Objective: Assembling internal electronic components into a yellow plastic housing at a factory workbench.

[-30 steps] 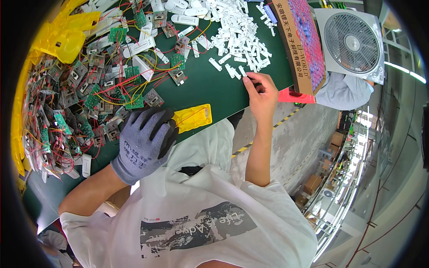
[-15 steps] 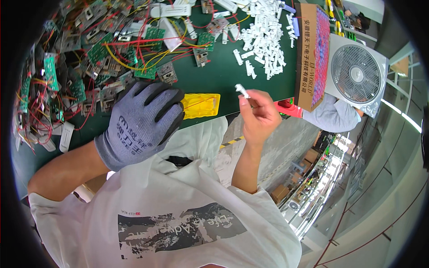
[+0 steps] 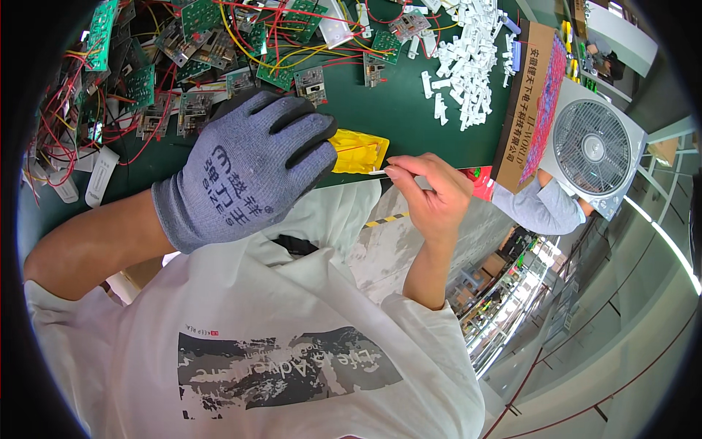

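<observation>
My left hand (image 3: pixel 252 172), in a grey-blue knit glove with dark coated fingers, is closed over the left end of a yellow plastic shell (image 3: pixel 363 152). The shell lies at the near edge of the green table, its hollow side up, with a thin reddish wire across it. Bare, my right hand (image 3: pixel 436 192) pinches a small white plastic piece (image 3: pixel 378 173) between thumb and fingertips. That piece is at the shell's near right corner; whether it touches the shell I cannot tell. My gloved fingertips are hidden behind the hand.
Green circuit boards (image 3: pixel 276 70) with red and yellow wires are heaped at the left and back. A pile of white plastic pieces (image 3: pixel 468 73) lies at the back right. Beside it stand a cardboard box (image 3: pixel 523 110) and a grey fan (image 3: pixel 594 143). Another person's sleeve (image 3: pixel 541 208) shows behind the box.
My right hand has brought the white piece down and closer to the yellow shell, turning it. My left hand keeps its hold on the shell. The whole view has shifted slightly.
</observation>
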{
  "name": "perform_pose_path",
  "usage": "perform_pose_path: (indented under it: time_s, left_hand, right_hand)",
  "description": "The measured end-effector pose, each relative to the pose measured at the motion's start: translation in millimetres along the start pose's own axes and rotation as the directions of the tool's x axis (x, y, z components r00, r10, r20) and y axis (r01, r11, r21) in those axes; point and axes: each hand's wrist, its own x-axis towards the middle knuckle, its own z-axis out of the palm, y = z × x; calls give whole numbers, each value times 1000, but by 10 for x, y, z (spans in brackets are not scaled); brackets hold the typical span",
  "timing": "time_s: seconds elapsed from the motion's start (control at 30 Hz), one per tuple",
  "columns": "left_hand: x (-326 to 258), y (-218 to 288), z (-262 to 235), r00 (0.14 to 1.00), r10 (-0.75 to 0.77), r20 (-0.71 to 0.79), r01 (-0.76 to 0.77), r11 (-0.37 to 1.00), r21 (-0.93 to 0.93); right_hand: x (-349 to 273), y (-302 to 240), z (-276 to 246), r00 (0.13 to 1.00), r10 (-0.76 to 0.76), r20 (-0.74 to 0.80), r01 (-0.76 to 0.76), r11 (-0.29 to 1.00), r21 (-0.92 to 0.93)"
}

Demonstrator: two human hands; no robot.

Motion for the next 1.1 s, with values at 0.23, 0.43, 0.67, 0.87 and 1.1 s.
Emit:
perform_pose_path:
  time_s: [0.23,0.43,0.67,0.87,1.1]
  left_hand:
    - [-53,12,1,1000,-13,3,12,1000,18]
    - [-35,5,4,1000,-15,-5,15,1000,-9]
    - [61,-8,-39,1000,-1,19,1,1000,10]
    - [-21,19,4,1000,-15,-7,15,1000,-10]
    - [2,-43,-89,1000,27,13,-27,1000,-10]
  right_hand:
    - [132,21,29,998,-19,62,18,1000,17]
    - [108,57,18,995,5,104,-14,996,87]
    - [-6,57,96,991,131,-11,-125,969,214]
    - [11,60,182,998,35,-57,-28,993,114]
    - [74,-163,269,889,458,-27,-407,813,417]
